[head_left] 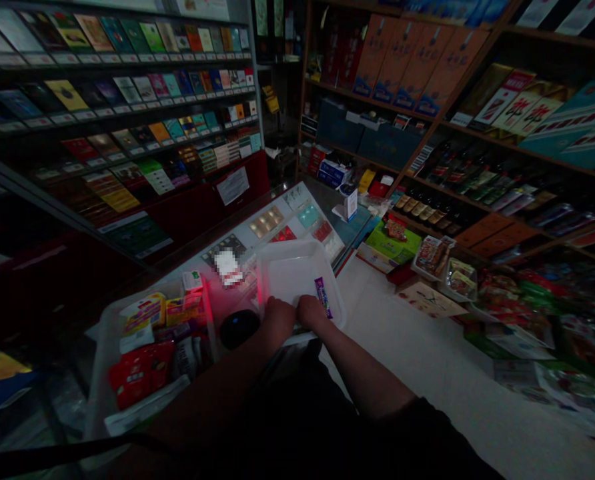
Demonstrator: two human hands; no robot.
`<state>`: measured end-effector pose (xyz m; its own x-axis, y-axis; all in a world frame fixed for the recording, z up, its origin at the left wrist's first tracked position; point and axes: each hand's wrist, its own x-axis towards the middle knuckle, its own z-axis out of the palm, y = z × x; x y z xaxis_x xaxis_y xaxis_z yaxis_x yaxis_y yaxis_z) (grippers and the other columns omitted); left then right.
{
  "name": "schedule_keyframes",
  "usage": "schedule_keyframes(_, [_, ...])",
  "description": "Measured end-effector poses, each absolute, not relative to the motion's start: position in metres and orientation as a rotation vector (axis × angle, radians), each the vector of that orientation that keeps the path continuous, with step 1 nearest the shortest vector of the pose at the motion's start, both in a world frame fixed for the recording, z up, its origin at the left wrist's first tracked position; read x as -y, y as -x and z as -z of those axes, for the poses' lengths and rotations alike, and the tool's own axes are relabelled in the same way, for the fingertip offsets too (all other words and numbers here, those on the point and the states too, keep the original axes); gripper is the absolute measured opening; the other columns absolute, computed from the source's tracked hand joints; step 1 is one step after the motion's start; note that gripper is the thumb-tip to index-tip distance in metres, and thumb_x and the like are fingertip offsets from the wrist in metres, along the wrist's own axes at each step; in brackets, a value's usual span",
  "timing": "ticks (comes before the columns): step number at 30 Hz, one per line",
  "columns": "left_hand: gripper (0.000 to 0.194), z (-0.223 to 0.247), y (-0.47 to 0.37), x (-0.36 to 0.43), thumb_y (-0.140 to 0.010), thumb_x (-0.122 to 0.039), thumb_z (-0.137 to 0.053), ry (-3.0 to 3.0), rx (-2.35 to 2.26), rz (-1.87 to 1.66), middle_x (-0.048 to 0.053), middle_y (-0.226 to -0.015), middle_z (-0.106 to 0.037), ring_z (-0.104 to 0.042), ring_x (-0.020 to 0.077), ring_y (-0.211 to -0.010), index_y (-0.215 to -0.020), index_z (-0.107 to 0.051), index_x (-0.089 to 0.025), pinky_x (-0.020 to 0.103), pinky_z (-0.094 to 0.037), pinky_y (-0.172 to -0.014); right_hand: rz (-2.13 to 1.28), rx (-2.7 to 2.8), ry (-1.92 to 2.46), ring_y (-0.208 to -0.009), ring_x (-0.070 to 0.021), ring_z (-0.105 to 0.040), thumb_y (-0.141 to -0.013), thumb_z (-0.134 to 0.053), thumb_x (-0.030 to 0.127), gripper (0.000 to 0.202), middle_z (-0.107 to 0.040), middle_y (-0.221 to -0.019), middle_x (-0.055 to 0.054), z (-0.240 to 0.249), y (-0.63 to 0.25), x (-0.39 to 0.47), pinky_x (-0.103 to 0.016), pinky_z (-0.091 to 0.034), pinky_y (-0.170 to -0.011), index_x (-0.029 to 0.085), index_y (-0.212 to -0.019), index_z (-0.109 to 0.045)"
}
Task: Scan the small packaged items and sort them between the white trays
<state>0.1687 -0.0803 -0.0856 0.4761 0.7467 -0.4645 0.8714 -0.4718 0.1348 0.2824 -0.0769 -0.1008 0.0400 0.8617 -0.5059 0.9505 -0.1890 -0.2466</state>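
A shallow white plastic tray [292, 263] rests on the glass counter in front of me, with a small purple-wrapped snack [323, 298] lying near its right side. Over the tray's near part, my left hand [280, 317] and my right hand [311, 311] are side by side, almost touching. Both have curled fingers that face away from me, so whatever they hold is hidden. Just left of my left hand is a rounded black device [240, 328] with a small blue light. A red glow falls on the counter and the tray's left wall.
At left stands a larger white bin [100, 360] full of packaged snacks. Cigarette packs fill the display shelves [127, 100] behind the counter [277, 223]. Boxes and bottles line the wooden shelves [440, 127] at right. Packaged foods [517, 300] are stacked low beside the pale floor [392, 353].
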Motion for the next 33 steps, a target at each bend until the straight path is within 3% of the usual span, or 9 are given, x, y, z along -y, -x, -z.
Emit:
schedule_keyframes(7, [0.024, 0.081, -0.173, 0.079, -0.097, -0.013, -0.055, -2.394, -1.423, 0.591, 0.023, -0.109, -0.079, -0.073, 0.0373, -0.110, -0.102, -0.079, -0.011, 0.055, -0.042, -0.104, 0.907, -1.954, -2.106, -0.112, -0.0282, -0.076, -0.088, -0.072, 0.021, 0.027, -0.080, -0.112, -0.020, 0.093, -0.290, 0.074, -0.028, -0.055, -0.093, 0.011, -0.112, -0.082])
schedule_keyframes(15, [0.028, 0.074, -0.165, 0.074, -0.097, -0.015, -0.053, -2.431, -1.399, 0.557, 0.023, -0.110, -0.078, -0.073, 0.0341, -0.109, -0.106, -0.079, -0.012, 0.047, -0.050, -0.094, 0.910, -1.960, -2.230, -0.116, -0.0239, -0.073, -0.093, -0.064, 0.018, 0.027, -0.079, -0.120, -0.014, 0.083, -0.310, 0.070, -0.027, -0.050, -0.094, 0.016, -0.113, -0.082])
schedule_keyframes(23, [0.027, 0.057, -0.152, 0.057, -0.093, -0.016, -0.057, -2.401, -1.418, 0.418, 0.024, -0.113, -0.077, -0.075, 0.0327, -0.106, -0.111, -0.076, -0.010, 0.041, -0.056, -0.089, 0.892, -1.999, -2.354, -0.110, -0.0209, -0.073, -0.094, -0.064, 0.019, 0.022, -0.080, -0.114, -0.011, 0.080, -0.335, 0.071, -0.025, -0.049, -0.092, 0.017, -0.107, -0.082])
schedule_keyframes(30, [0.023, 0.043, -0.132, 0.032, -0.089, -0.023, -0.064, -2.354, -1.361, 0.257, 0.011, -0.113, -0.079, -0.073, 0.0235, -0.106, -0.103, -0.081, -0.019, 0.030, -0.054, -0.090, 1.319, -2.061, -2.501, -0.086, -0.0163, -0.071, -0.090, -0.066, 0.019, 0.014, -0.080, -0.089, -0.004, 0.080, -0.351, 0.072, -0.022, -0.048, -0.076, 0.017, -0.085, -0.078])
schedule_keyframes(33, [0.024, 0.035, -0.125, 0.027, -0.088, -0.025, -0.065, -2.329, -1.386, 0.192, 0.008, -0.109, -0.080, -0.073, 0.0219, -0.103, -0.105, -0.082, -0.021, 0.029, -0.053, -0.088, 1.588, -2.085, -2.529, -0.081, -0.0161, -0.070, -0.086, -0.067, 0.024, 0.013, -0.079, -0.087, -0.003, 0.087, -0.355, 0.072, -0.023, -0.050, -0.076, 0.016, -0.085, -0.078])
